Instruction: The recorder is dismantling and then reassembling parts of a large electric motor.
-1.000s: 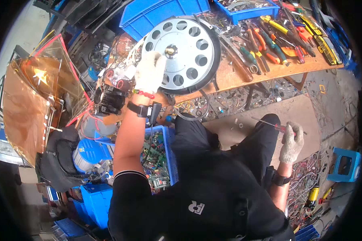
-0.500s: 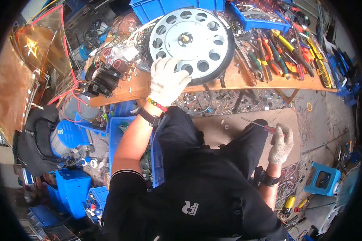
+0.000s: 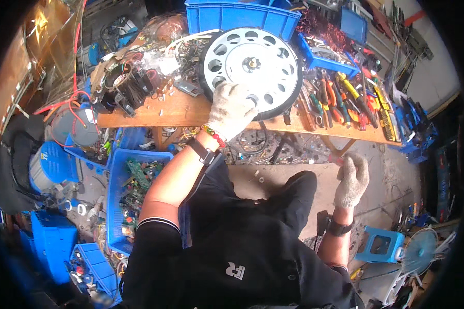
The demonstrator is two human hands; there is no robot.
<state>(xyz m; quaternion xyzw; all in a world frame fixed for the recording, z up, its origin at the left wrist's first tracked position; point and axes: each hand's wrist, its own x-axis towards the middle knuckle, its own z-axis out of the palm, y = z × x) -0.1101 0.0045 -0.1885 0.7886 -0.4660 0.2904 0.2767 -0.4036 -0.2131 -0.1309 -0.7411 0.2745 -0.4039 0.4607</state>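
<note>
My gloved left hand [image 3: 231, 110] grips the lower left part of a round white metal disc [image 3: 258, 74] with a ring of holes and a black rim, lying on the wooden bench [image 3: 154, 113]. My gloved right hand [image 3: 351, 180] is raised beside my right knee, closed on a red-handled screwdriver [image 3: 337, 160]; its blade is hard to make out against the floor behind.
Pliers, cutters and other tools [image 3: 353, 98] lie right of the disc. Blue bins [image 3: 239, 20] sit behind it, scrap and dark parts [image 3: 123, 87] left. Below are a bin of circuit boards [image 3: 139, 190], cardboard [image 3: 273, 180] and a blue stool [image 3: 379, 242].
My left hand has moved from near the hub to the disc's lower edge. The view has shifted, with the disc appearing further right. My right hand still holds the screwdriver.
</note>
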